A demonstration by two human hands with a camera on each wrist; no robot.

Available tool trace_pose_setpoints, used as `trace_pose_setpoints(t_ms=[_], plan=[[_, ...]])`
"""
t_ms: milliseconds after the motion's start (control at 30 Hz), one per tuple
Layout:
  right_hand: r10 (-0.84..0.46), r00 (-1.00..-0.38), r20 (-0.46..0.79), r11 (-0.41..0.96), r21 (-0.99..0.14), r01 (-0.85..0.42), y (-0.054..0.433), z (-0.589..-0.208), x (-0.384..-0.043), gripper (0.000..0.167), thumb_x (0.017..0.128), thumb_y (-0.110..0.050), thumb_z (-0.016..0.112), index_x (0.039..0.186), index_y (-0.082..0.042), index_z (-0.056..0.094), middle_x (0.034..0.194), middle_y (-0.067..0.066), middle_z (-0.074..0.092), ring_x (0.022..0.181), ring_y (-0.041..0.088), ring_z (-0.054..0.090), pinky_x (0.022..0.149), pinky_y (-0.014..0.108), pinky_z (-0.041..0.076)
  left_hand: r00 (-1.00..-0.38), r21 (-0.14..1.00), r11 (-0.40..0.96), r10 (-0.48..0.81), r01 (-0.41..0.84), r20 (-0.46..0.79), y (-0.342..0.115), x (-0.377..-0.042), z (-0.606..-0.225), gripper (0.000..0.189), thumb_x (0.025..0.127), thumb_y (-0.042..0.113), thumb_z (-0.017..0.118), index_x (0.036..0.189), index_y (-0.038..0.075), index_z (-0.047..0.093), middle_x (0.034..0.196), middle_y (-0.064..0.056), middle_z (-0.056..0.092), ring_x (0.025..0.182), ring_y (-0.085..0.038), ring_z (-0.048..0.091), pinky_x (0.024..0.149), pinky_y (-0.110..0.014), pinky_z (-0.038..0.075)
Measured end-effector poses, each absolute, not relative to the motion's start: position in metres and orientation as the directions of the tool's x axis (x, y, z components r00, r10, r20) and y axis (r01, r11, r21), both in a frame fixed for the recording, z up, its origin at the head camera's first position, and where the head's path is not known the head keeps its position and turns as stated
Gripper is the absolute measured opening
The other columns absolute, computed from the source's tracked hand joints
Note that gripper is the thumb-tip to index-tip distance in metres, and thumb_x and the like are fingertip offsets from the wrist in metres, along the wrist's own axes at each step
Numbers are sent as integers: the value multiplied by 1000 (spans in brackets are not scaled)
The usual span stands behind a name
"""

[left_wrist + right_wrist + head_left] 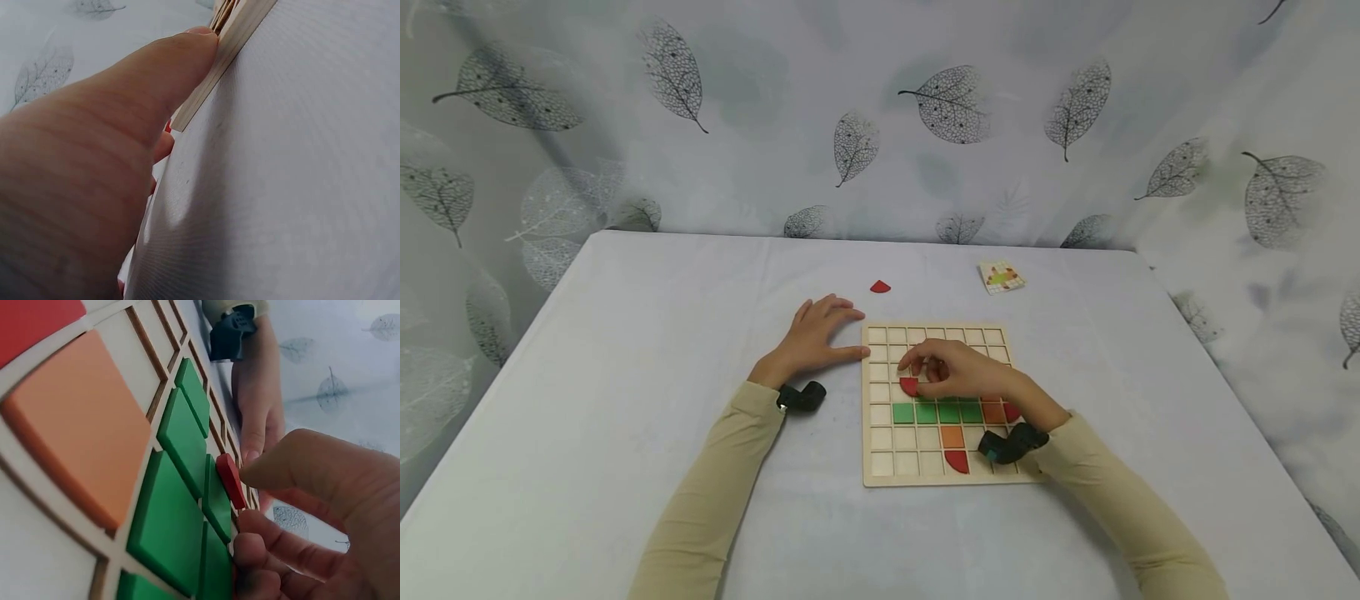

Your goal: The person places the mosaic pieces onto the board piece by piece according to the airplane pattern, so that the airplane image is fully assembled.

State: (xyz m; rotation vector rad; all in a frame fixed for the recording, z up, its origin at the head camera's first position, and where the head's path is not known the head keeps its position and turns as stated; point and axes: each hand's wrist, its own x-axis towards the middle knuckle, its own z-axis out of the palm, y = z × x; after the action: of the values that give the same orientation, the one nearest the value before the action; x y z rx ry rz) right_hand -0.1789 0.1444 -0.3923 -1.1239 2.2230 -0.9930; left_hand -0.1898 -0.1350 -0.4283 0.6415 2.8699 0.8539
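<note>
A square wooden grid board lies on the table. My right hand is over its middle, fingers curled, pinching a red quarter-circle piece just above the grid. In the right wrist view, that red piece is by the thumb tip, beside green square tiles. The exact finger contact is partly hidden. My left hand rests with fingers spread on the cloth, its thumb touching the board's left edge. Green tiles, orange tiles and another red quarter-circle sit in cells.
A loose red piece lies on the white tablecloth beyond the board. Farther right is a small pattern card. A leaf-patterned curtain hangs behind the table. My right forearm covers part of the board's right side.
</note>
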Motion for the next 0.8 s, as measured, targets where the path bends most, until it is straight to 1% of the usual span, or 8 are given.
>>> trace_pose_setpoints(t_ms=[133,300,433,567,800], plan=[[-851,-521,-62,378,-761,-527,147,-393,-180,29,89,-5,64,117,-10,69,100,5,58,71,12,51,64,22,46,-911,540,758,411,367,41,-135,-190,-428,63,85,49,70,137,16,55,146,-7,42,143,-26,26,120,-51,1],[-872,-487,-51,351,-758,-549,147,-396,-180,22,91,-8,66,110,-13,73,99,0,58,68,11,50,62,23,45,-909,541,756,415,369,40,-135,-190,-428,63,85,49,70,137,16,55,146,-7,42,144,-27,24,120,-51,2],[-873,-486,-27,334,-761,-557,146,-399,-180,16,90,-11,69,106,-13,74,97,0,60,66,10,49,61,22,45,-911,541,759,411,362,33,-135,-190,-429,63,86,50,69,137,17,55,146,-6,41,144,-26,25,120,-49,1],[-873,-488,-7,324,-756,-569,145,-400,-180,15,90,-15,71,105,-11,74,94,1,61,66,9,48,59,22,43,-913,541,763,407,355,24,-135,-191,-430,63,86,51,68,138,17,54,147,-5,41,144,-24,24,120,-48,1],[-868,-495,-42,348,-762,-546,148,-398,-180,20,94,-16,65,111,-11,74,96,-3,63,71,9,49,62,22,43,-913,541,763,407,353,22,-135,-190,-430,64,86,51,69,138,17,54,146,-5,41,144,-24,24,120,-49,1]])
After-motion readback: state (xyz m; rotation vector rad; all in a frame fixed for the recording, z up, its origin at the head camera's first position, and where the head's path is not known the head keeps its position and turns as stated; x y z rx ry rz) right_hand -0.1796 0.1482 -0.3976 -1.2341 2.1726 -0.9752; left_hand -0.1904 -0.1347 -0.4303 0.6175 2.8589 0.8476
